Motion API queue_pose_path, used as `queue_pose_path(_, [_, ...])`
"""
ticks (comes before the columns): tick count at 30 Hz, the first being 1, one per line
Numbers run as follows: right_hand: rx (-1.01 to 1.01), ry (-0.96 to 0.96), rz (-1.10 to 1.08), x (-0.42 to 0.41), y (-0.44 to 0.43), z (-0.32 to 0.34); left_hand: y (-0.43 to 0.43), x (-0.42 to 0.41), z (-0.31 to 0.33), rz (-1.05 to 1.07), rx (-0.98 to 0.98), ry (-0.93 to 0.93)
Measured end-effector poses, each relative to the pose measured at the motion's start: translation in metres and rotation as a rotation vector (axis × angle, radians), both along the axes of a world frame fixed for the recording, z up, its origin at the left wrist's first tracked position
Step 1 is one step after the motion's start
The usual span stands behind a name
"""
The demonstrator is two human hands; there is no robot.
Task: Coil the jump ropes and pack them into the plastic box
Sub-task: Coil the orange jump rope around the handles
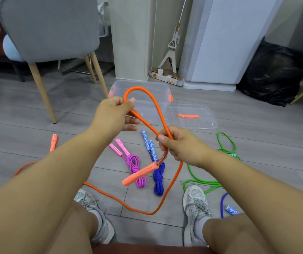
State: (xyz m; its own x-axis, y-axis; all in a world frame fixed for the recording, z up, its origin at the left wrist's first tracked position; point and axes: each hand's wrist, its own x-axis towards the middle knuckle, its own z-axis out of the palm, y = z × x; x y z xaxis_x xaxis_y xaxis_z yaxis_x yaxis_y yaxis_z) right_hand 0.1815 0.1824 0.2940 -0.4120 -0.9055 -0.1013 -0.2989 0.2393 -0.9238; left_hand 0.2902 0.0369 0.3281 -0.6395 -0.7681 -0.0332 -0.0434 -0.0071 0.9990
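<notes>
**Q:** Status of the orange rope (pixel 137 88)?
**A:** Not yet coiled. Its free handle (pixel 53 143) lies on the floor at the left, and slack trails across the near floor. The left hand (pixel 114 112) pinches the rope at the far end of a raised loop. The right hand (pixel 180 145) grips the rope just above the second handle (pixel 139 174), which hangs below it.

**Q:** Recommended technique?
**A:** Keep the right-hand grip fixed as the anchor. Draw slack with the left hand. Lay each turn to equal length, without twist.

**Q:** Destination?
**A:** The plastic box (pixel 141 99) stands open on the floor beyond the hands, with its lid (pixel 191 116) just to its right. The pink rope (pixel 134 165) and blue rope (pixel 159 178) lie coiled on the floor, unpacked. The green rope (pixel 225 156) lies loose at the right.
</notes>
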Motion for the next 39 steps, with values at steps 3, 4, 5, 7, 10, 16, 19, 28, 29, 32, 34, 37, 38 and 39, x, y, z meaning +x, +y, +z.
queue_pose_path(3, [-0.015,0.037,-0.047,-0.004,0.002,0.000,-0.007,0.001,-0.003,0.099,-0.034,-0.031])
queue_pose_path(4, [-0.022,0.034,-0.067,-0.003,0.001,-0.001,-0.006,0.000,-0.003,0.093,-0.025,-0.032])
queue_pose_path(5, [-0.030,0.017,-0.082,0.000,0.000,-0.002,-0.004,-0.001,-0.003,0.064,0.004,-0.014])
queue_pose_path(7, [-0.034,-0.017,-0.087,0.005,-0.002,-0.005,0.004,-0.004,-0.004,-0.040,0.120,0.063])
queue_pose_path(10, [-0.018,-0.032,-0.095,0.009,-0.008,-0.009,0.013,-0.007,-0.003,-0.197,0.293,0.184])
queue_pose_path(16, [-0.012,-0.119,-0.061,0.015,-0.013,-0.011,0.018,-0.014,0.000,-0.302,0.463,0.336])
queue_pose_path(19, [-0.015,-0.121,-0.030,0.016,-0.015,-0.011,0.018,-0.018,-0.004,-0.243,0.486,0.345])
queue_pose_path(28, [0.020,-0.044,0.020,0.014,-0.014,-0.016,0.013,-0.017,-0.007,-0.262,0.620,0.338])
queue_pose_path(29, [0.019,-0.040,0.019,0.013,-0.014,-0.017,0.014,-0.017,-0.008,-0.264,0.618,0.349])
queue_pose_path(32, [0.011,-0.053,0.002,0.011,-0.010,-0.019,0.015,-0.018,-0.013,-0.225,0.553,0.334])
queue_pose_path(34, [0.037,-0.016,-0.009,0.009,-0.004,-0.018,0.016,-0.018,-0.015,-0.189,0.509,0.347])
queue_pose_path(37, [0.063,0.065,-0.031,-0.003,0.005,-0.023,0.010,-0.018,-0.017,-0.116,0.467,0.391])
queue_pose_path(38, [0.094,0.130,-0.037,-0.009,0.009,-0.026,0.005,-0.018,-0.017,-0.086,0.451,0.394])
queue_pose_path(39, [0.145,0.221,-0.038,-0.015,0.015,-0.028,0.001,-0.017,-0.018,-0.062,0.435,0.394])
